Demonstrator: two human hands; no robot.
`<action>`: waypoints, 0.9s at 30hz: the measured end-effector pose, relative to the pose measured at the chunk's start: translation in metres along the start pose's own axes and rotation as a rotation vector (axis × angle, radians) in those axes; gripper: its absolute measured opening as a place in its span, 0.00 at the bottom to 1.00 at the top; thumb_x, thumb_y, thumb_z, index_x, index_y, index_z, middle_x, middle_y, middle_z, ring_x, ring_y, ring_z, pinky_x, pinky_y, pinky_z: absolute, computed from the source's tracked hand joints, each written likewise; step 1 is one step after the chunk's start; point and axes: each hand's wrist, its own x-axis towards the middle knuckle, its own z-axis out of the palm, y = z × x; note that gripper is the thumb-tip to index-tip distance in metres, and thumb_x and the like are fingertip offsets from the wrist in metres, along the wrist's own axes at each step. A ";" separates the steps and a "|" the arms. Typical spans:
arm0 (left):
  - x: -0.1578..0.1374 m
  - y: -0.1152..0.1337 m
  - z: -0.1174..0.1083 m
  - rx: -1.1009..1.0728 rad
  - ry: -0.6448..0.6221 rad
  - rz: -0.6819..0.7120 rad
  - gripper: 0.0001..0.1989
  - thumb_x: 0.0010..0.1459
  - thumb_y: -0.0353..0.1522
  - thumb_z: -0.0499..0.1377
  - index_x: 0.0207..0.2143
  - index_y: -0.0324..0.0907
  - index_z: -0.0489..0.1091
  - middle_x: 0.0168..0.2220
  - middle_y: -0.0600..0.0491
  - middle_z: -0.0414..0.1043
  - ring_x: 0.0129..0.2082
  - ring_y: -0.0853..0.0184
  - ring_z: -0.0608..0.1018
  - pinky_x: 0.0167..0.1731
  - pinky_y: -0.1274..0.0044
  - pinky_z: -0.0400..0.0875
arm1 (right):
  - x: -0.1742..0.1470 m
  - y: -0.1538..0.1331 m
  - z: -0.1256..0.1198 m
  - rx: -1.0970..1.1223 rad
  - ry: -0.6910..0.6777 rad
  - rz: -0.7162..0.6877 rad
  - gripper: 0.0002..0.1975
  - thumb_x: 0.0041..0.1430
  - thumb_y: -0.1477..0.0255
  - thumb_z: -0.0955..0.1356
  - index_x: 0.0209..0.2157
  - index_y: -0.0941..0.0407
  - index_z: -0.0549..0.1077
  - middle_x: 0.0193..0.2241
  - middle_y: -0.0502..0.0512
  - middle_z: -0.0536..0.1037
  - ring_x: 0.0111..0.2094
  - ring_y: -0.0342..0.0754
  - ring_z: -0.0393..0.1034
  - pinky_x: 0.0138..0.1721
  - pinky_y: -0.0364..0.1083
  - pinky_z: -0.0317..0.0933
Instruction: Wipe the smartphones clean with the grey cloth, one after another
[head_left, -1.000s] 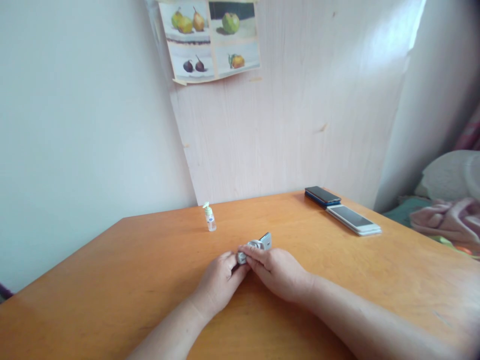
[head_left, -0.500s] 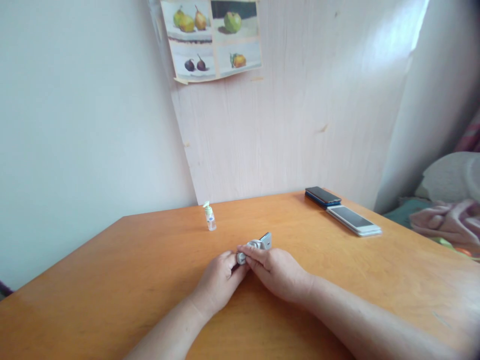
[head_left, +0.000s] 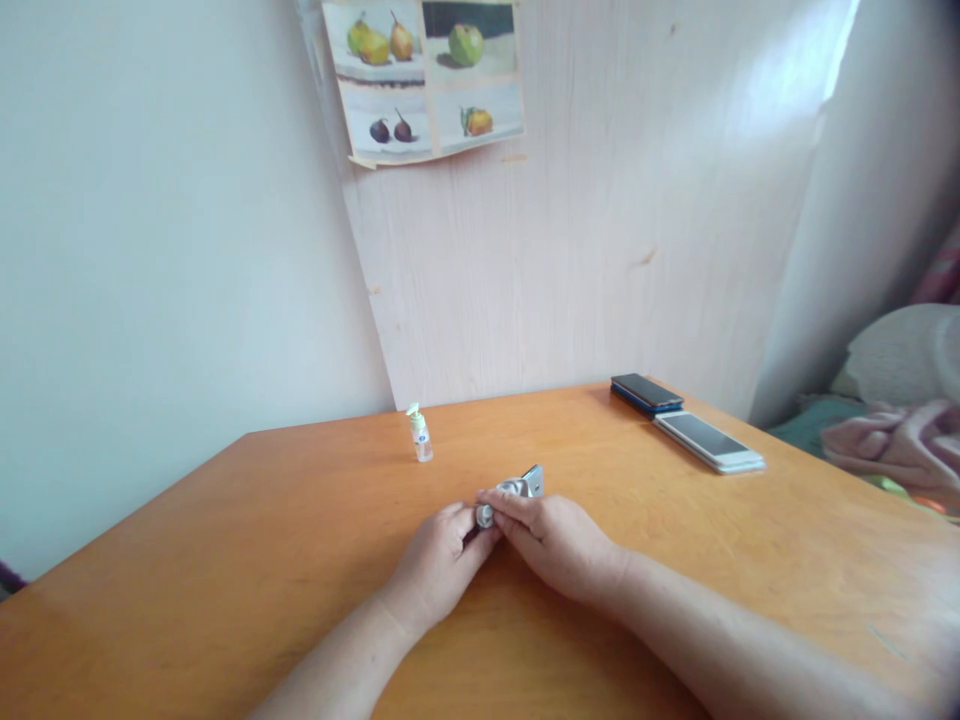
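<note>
My left hand (head_left: 441,562) and my right hand (head_left: 564,545) meet above the middle of the table. Between them is a small silver-grey object (head_left: 534,481) with a flat, shiny plate standing up at its far right end. Whitish rounded parts show beside the plate, and a round grey end sticks out between my fingers. Its kind I cannot make out, as my hands cover most of it. The left fingers are closed around its left end. My right thumb and fingers pinch it from the right, with the index finger lying along the top.
A small clear pump bottle (head_left: 421,440) with a pale green top stands beyond my hands on the wooden table (head_left: 247,560). At the back right lie a dark phone (head_left: 646,391) and a white phone (head_left: 705,438). Behind the table is a wall with fruit pictures (head_left: 427,85).
The round grey end between my fingers has turned slightly. Both hands stay in nearly the same place, still closed on the object.
</note>
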 end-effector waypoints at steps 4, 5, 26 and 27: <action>0.000 0.000 -0.002 0.076 -0.002 -0.047 0.16 0.64 0.41 0.53 0.26 0.42 0.65 0.28 0.55 0.67 0.28 0.68 0.71 0.28 0.78 0.60 | 0.009 0.027 -0.008 -0.022 0.129 0.171 0.20 0.67 0.60 0.59 0.56 0.44 0.71 0.46 0.53 0.80 0.47 0.53 0.75 0.46 0.47 0.64; 0.000 0.000 -0.002 0.078 -0.004 -0.056 0.17 0.64 0.42 0.53 0.25 0.42 0.64 0.27 0.56 0.66 0.28 0.68 0.70 0.28 0.78 0.59 | 0.011 0.036 -0.011 -0.012 0.176 0.213 0.19 0.66 0.60 0.60 0.53 0.45 0.74 0.44 0.54 0.81 0.45 0.53 0.75 0.45 0.47 0.64; 0.003 -0.005 0.000 0.037 0.096 -0.171 0.12 0.59 0.34 0.57 0.44 0.42 0.71 0.43 0.48 0.74 0.44 0.61 0.74 0.45 0.71 0.67 | 0.021 0.061 0.001 0.192 0.231 0.233 0.07 0.57 0.71 0.64 0.34 0.54 0.74 0.27 0.49 0.79 0.29 0.46 0.72 0.31 0.43 0.62; 0.003 -0.005 0.001 0.061 0.106 -0.174 0.12 0.59 0.34 0.57 0.44 0.42 0.71 0.43 0.48 0.74 0.44 0.61 0.74 0.45 0.71 0.67 | 0.021 0.059 0.001 0.169 0.221 0.224 0.07 0.56 0.72 0.64 0.33 0.54 0.75 0.28 0.49 0.79 0.30 0.46 0.72 0.32 0.43 0.62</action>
